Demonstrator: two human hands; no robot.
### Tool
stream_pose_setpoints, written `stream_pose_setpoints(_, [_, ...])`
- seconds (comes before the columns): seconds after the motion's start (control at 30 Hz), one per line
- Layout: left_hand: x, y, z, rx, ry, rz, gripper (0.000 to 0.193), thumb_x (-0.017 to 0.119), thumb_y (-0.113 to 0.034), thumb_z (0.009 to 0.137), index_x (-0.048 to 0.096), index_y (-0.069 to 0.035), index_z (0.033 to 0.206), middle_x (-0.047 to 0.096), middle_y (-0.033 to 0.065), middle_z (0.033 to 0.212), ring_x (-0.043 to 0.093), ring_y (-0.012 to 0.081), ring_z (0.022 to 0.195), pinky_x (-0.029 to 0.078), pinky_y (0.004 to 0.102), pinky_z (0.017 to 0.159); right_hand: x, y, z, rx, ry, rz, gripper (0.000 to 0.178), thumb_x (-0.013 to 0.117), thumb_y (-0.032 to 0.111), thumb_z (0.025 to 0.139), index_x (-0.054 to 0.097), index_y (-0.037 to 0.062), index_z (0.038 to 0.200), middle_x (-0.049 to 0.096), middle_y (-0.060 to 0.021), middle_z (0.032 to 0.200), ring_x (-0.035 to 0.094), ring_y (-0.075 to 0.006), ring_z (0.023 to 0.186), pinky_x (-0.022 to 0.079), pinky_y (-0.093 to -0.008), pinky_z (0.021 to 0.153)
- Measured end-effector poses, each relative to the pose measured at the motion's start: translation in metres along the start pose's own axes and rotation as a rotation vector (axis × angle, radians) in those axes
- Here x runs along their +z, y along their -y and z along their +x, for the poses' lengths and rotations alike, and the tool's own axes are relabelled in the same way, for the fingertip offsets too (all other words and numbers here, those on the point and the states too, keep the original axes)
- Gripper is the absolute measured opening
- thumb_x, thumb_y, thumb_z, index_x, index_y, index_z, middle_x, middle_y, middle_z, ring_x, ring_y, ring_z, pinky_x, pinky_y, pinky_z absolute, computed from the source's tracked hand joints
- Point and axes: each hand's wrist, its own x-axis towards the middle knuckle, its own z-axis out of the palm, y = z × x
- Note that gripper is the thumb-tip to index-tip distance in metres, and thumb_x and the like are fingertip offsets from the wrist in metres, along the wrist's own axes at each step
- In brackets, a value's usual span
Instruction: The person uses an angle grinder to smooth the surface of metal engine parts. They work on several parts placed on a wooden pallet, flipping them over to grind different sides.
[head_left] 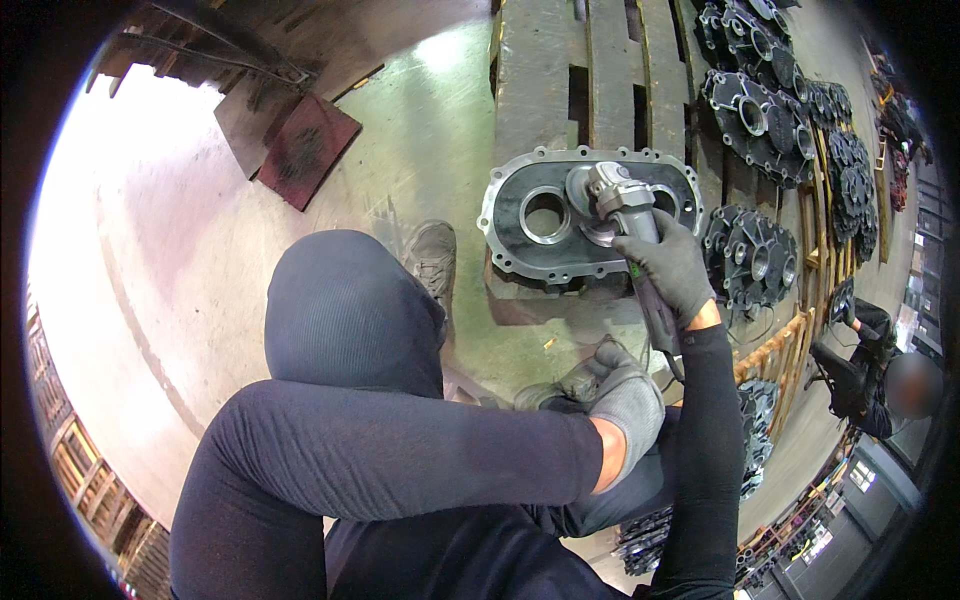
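Observation:
My right hand (672,268), in a dark grey glove, is wrapped round the body of an angle grinder (632,212). The grinder's head and disc lie over the middle of a black metal housing cover (510,190) with a bright bolt-hole rim and large round bores. This cover rests on the near end of a wooden pallet (535,80). Across my lap reaches my left arm, and my left hand (630,405), in a lighter grey glove, sits near my right knee with its fingers curled in. Whatever it may hold is hidden.
More black housing covers (755,115) stand along the right. A dark red board (308,150) lies on the floor at the far left. Another person (865,365) is at the far right. My shoe (432,262) is left of the pallet.

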Motion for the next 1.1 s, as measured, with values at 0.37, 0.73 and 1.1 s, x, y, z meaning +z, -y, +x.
stream_pose_setpoints(0.37, [0.009, -0.003, 0.005, -0.011, -0.07, -0.013, 0.037, 0.072, -0.025, 0.092, 0.084, -0.008, 0.124, 0.081, 0.0169, 0.122, 0.076, 0.0419, 0.108, 0.055, 0.0731, 0.084, 0.004, 0.019, -0.019, 0.015, 0.09, -0.248, 0.08, 0.089, 0.038, 0.083, 0.065, -0.0025, 0.147, 0.079, -0.0264, 0.122, 0.079, -0.0326, 0.112, 0.059, -0.0421, 0.099])
stream_pose_setpoints(0.73, [-0.018, 0.005, -0.023, 0.047, -0.033, 0.031, 0.053, 0.086, -0.025, 0.084, 0.08, -0.006, 0.133, 0.08, 0.0232, 0.12, 0.076, 0.0501, 0.105, 0.056, 0.0738, 0.084, 0.008, 0.007, -0.027, -0.012, 0.076, -0.134, 0.068, 0.087, 0.044, 0.085, 0.071, 0.0002, 0.135, 0.079, -0.0267, 0.114, 0.079, -0.0391, 0.107, 0.059, -0.045, 0.094])
stream_pose_setpoints(1.1, [-0.015, -0.004, -0.022, -0.033, -0.049, 0.239, 0.048, 0.081, -0.02, 0.085, 0.079, 0.0, 0.128, 0.08, 0.0276, 0.117, 0.079, 0.0452, 0.103, 0.059, 0.0677, 0.085, 0.025, 0.026, -0.007, -0.044, 0.133, -0.03, 0.063, 0.088, 0.038, 0.086, 0.072, -0.0027, 0.132, 0.081, -0.0233, 0.109, 0.079, -0.0325, 0.101, 0.058, -0.042, 0.092])
